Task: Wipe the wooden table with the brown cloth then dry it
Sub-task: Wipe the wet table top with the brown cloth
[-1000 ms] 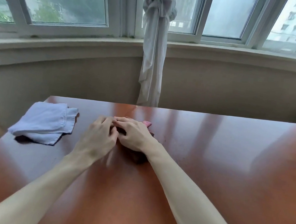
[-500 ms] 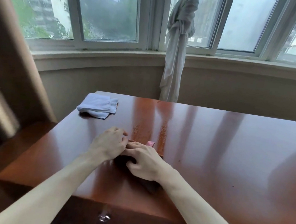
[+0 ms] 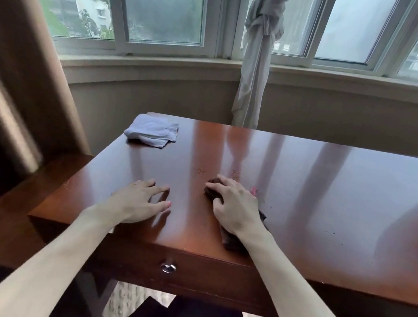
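The brown cloth [image 3: 232,237] is being pressed onto the wooden table [image 3: 316,199] by the right hand [image 3: 233,206], fingers curled over its front end, near the front edge. Most of the cloth is being hidden under that hand and wrist. The left hand [image 3: 141,202] is being laid flat on the bare wood just beside it, fingers spread, nothing held. A folded pale blue cloth [image 3: 153,131] is being kept at the far left corner, well apart from both.
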